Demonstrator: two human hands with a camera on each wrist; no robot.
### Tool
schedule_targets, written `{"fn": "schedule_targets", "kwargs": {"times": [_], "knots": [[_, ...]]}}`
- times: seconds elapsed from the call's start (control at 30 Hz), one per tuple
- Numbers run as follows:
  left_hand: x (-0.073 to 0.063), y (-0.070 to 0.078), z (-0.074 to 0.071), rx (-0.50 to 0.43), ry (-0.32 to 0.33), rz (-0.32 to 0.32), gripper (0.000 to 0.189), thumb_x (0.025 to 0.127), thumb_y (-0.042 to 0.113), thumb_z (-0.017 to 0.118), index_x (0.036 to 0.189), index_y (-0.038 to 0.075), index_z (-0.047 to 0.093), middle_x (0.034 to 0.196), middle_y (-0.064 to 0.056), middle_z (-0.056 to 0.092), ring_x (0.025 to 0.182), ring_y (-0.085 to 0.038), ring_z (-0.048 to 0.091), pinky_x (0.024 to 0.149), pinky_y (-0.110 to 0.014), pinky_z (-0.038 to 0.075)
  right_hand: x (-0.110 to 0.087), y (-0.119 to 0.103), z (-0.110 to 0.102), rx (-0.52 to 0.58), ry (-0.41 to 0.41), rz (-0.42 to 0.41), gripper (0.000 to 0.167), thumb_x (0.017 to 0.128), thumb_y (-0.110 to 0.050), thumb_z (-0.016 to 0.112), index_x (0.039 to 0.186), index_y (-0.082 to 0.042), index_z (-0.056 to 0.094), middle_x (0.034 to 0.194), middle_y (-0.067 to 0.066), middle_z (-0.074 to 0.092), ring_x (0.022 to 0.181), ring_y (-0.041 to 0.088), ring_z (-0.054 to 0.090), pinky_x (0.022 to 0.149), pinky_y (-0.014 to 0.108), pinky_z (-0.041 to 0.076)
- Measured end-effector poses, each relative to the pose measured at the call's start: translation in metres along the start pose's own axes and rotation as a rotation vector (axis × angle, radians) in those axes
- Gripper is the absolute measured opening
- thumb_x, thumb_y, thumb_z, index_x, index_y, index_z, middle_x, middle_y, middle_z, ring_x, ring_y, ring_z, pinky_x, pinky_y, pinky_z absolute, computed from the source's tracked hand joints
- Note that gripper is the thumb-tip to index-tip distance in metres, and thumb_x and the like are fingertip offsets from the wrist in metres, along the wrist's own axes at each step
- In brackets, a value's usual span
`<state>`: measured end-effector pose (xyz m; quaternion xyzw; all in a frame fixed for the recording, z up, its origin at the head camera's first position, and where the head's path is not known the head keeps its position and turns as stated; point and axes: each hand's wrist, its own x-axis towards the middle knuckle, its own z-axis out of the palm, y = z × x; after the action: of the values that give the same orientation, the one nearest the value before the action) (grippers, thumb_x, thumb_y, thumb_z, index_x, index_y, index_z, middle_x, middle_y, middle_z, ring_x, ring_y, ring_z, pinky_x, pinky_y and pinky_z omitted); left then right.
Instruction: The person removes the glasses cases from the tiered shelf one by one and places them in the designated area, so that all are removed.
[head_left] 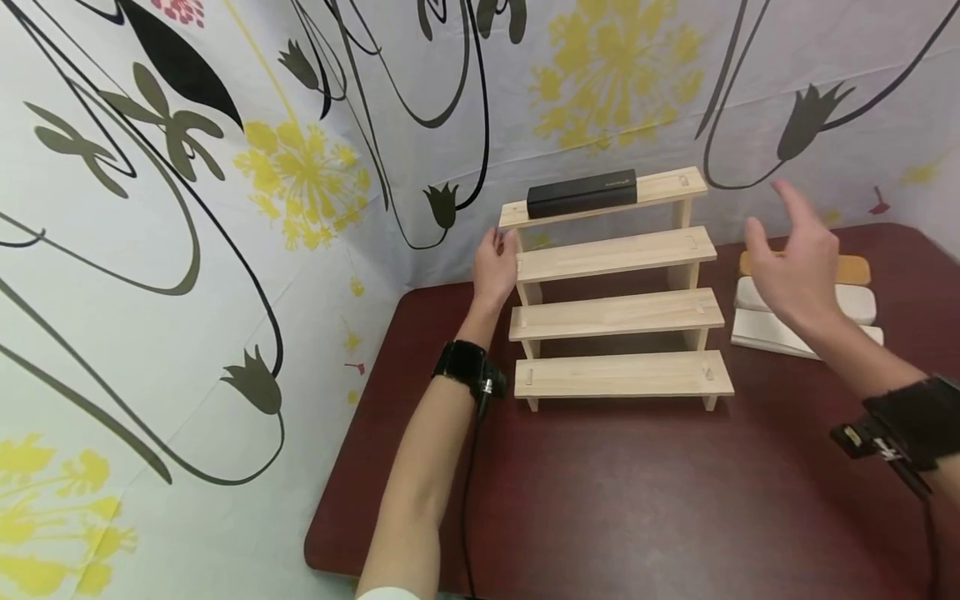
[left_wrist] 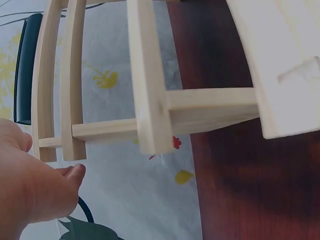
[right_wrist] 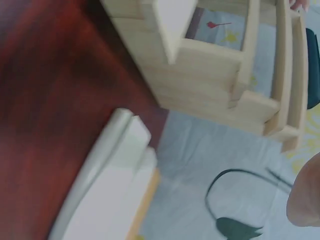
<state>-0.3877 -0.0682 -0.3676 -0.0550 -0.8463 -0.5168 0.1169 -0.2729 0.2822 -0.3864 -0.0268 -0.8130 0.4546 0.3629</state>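
A light wooden four-step display rack (head_left: 618,315) stands on the dark red table. On its top step lies a black oblong box (head_left: 582,194). My left hand (head_left: 496,268) is at the rack's upper left end, fingers loosely bent. In the left wrist view a gap shows between one fingertip (left_wrist: 76,175) and the step ends; whether other fingers touch the rack is hidden. To the right of the rack, my right hand (head_left: 798,254) is raised with thumb and index finger spread, holding nothing. Only a bit of that hand (right_wrist: 306,192) enters the right wrist view.
Beneath and behind the right hand lie several flat cases: an orange one (head_left: 853,269) at the back, a white one (head_left: 858,304) and another white one (head_left: 772,332) in front. Flower-patterned cloth (head_left: 300,275) hangs behind and left of the table (head_left: 600,500).
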Motion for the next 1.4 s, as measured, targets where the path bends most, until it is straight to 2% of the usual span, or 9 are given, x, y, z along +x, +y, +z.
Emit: {"fn": "schedule_targets", "kwargs": {"times": [0.2, 0.3, 0.33, 0.5, 0.53, 0.57, 0.67, 1.07, 1.4], "knots": [[0.006, 0.011, 0.009, -0.003, 0.044, 0.019, 0.055, 0.117, 0.031, 0.045, 0.166, 0.008, 0.036, 0.160, -0.012, 0.051, 0.145, -0.023, 0.051, 0.115, -0.033, 0.044, 0.015, -0.021, 0.026, 0.024, -0.007, -0.151, 0.059, 0.104, -0.022, 0.062, 0.161, -0.013, 0.050, 0.160, 0.010, 0.051, 0.144, 0.023, 0.050, 0.124, 0.040, 0.031], [0.004, 0.013, 0.011, -0.006, 0.077, 0.009, 0.055, 0.117, 0.031, 0.045, 0.165, 0.006, 0.037, 0.155, -0.014, 0.056, 0.141, -0.025, 0.055, 0.114, -0.035, 0.045, 0.021, -0.028, 0.034, 0.024, -0.087, -0.170, 0.062, 0.105, -0.024, 0.063, 0.163, -0.011, 0.045, 0.162, 0.014, 0.047, 0.151, 0.031, 0.041, 0.125, 0.047, 0.030], [0.004, 0.014, 0.012, -0.005, 0.089, 0.004, 0.055, 0.117, 0.031, 0.046, 0.165, 0.006, 0.037, 0.153, -0.014, 0.058, 0.140, -0.025, 0.056, 0.114, -0.036, 0.046, 0.023, -0.030, 0.037, 0.014, -0.111, -0.175, 0.064, 0.105, -0.024, 0.063, 0.164, -0.010, 0.043, 0.163, 0.015, 0.046, 0.140, 0.036, 0.054, 0.124, 0.050, 0.032], [0.004, 0.016, 0.017, -0.007, 0.160, -0.025, 0.052, 0.116, 0.033, 0.047, 0.163, 0.009, 0.044, 0.148, -0.011, 0.062, 0.138, -0.025, 0.057, 0.114, -0.039, 0.045, 0.033, -0.038, 0.047, -0.003, -0.189, -0.183, 0.069, 0.105, -0.026, 0.068, 0.166, -0.012, 0.039, 0.164, 0.016, 0.044, 0.130, 0.046, 0.059, 0.123, 0.055, 0.032], [0.005, 0.017, 0.018, -0.008, 0.172, -0.027, 0.051, 0.116, 0.033, 0.047, 0.162, 0.010, 0.045, 0.149, -0.010, 0.061, 0.139, -0.025, 0.056, 0.114, -0.039, 0.045, 0.035, -0.039, 0.049, -0.008, -0.201, -0.177, 0.070, 0.106, -0.026, 0.068, 0.166, -0.012, 0.037, 0.165, 0.015, 0.042, 0.131, 0.046, 0.059, 0.124, 0.054, 0.031], [0.005, 0.017, 0.019, -0.012, 0.184, -0.025, 0.051, 0.116, 0.033, 0.048, 0.162, 0.011, 0.047, 0.151, -0.009, 0.060, 0.141, -0.025, 0.054, 0.116, -0.039, 0.044, 0.037, -0.040, 0.050, -0.007, -0.216, -0.169, 0.071, 0.106, -0.026, 0.068, 0.167, -0.011, 0.036, 0.167, 0.014, 0.040, 0.147, 0.043, 0.044, 0.126, 0.052, 0.028], [0.007, 0.018, 0.022, -0.016, 0.209, -0.011, 0.050, 0.115, 0.032, 0.050, 0.160, 0.012, 0.049, 0.155, -0.008, 0.057, 0.144, -0.026, 0.051, 0.117, -0.041, 0.042, 0.044, -0.043, 0.053, -0.033, -0.261, -0.146, 0.074, 0.106, -0.026, 0.068, 0.168, -0.007, 0.031, 0.169, 0.016, 0.035, 0.156, 0.038, 0.032, 0.128, 0.050, 0.023], [0.010, 0.013, 0.029, -0.044, 0.283, 0.001, 0.048, 0.113, 0.033, 0.056, 0.158, 0.015, 0.054, 0.135, -0.006, 0.069, 0.119, -0.023, 0.063, 0.104, -0.038, 0.050, 0.067, -0.057, 0.069, -0.146, -0.468, -0.062, 0.085, 0.109, -0.038, 0.063, 0.169, 0.000, 0.016, 0.171, 0.026, 0.024, 0.157, 0.049, 0.021, 0.127, 0.061, 0.015], [0.009, 0.012, 0.030, -0.052, 0.294, 0.013, 0.047, 0.113, 0.033, 0.057, 0.156, 0.016, 0.056, 0.136, -0.004, 0.070, 0.117, -0.019, 0.065, 0.101, -0.034, 0.052, 0.077, -0.066, 0.077, -0.213, -0.572, -0.015, 0.085, 0.110, -0.038, 0.060, 0.170, -0.001, 0.014, 0.170, 0.028, 0.023, 0.154, 0.052, 0.024, 0.125, 0.063, 0.020]]}}
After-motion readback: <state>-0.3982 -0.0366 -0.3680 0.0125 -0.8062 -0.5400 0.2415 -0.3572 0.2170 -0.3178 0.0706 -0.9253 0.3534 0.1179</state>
